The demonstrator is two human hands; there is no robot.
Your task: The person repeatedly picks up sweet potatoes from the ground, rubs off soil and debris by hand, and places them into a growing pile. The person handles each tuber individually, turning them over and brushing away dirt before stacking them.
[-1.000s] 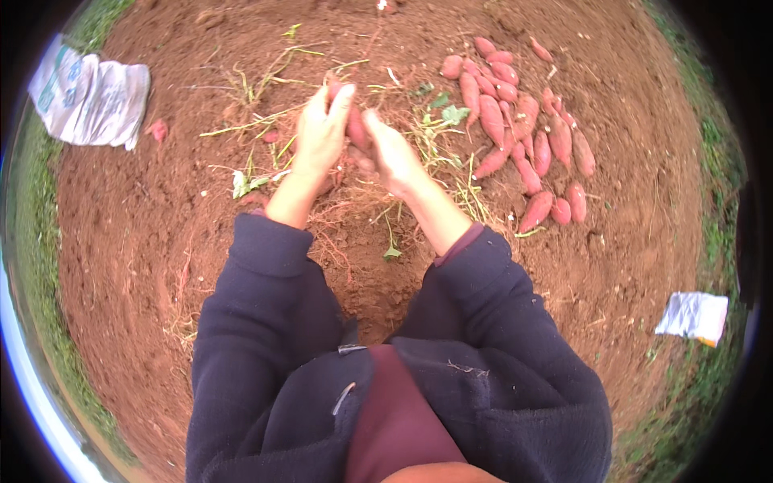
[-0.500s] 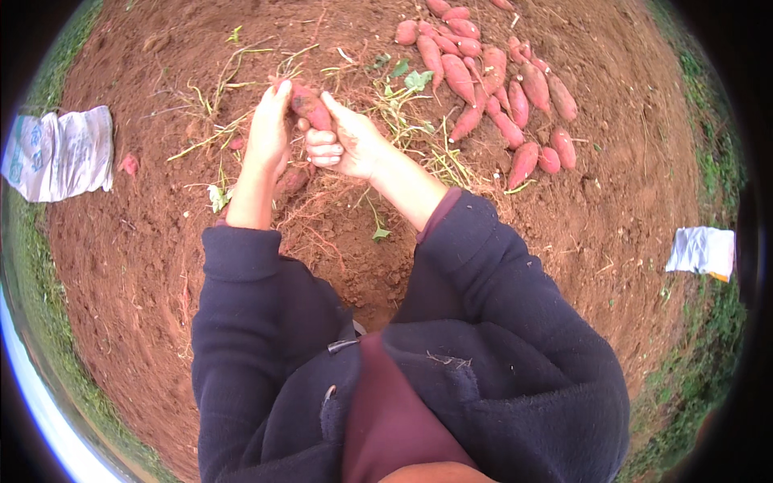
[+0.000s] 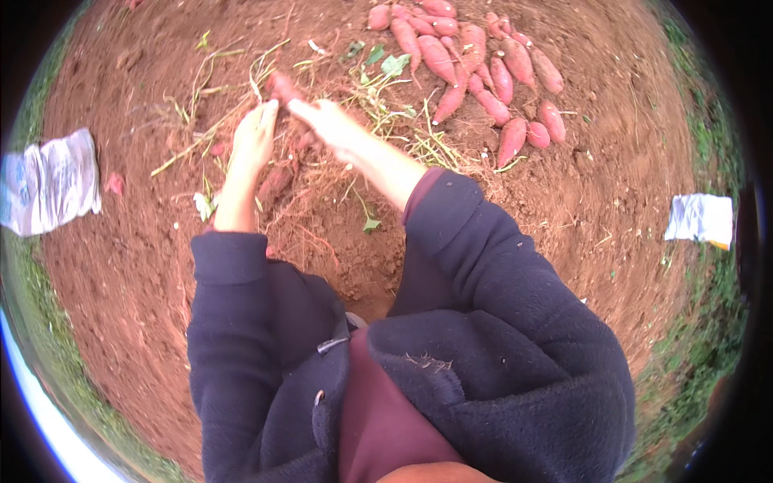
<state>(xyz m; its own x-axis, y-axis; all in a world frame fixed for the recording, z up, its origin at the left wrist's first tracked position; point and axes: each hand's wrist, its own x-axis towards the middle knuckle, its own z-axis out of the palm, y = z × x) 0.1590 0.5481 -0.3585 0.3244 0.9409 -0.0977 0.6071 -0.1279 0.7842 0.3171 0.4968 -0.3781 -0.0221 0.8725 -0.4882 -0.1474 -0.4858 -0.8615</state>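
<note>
Watching the soil (image 3: pixel 580 225): loose and brown across my feed, with grass (image 3: pixel 713 322) along the left and right rims.
Jacket (image 3: pixel 523 298): dark and thick, its sleeves reaching in from the near side.
Pile (image 3: pixel 500 79): red sweet potatoes, heaped to the far right of the hands.
Vines (image 3: pixel 390 101): stems and leaves strewn around the hands.
Left sack (image 3: pixel 60 181): white, crumpled, lying at the soil's left edge.
Right sack (image 3: pixel 700 219): white, looks smaller, near the grass.
Right hand (image 3: pixel 336 129): fingers pointing far and left, meeting the near end of a sweet potato; blur means I cannot tell whether it grips.
Left hand (image 3: pixel 253 137): fingers stretched toward the far side, tips at the same root; pinching or merely touching, I cannot tell.
Sweet potato (image 3: pixel 281 85): at both hands' fingertips, left of the pile. I judge it stiff, fairly weighty, more gritty than slippery; thin skin could scuff, tapered ends could snap. I'd hold it round the thick middle.
</note>
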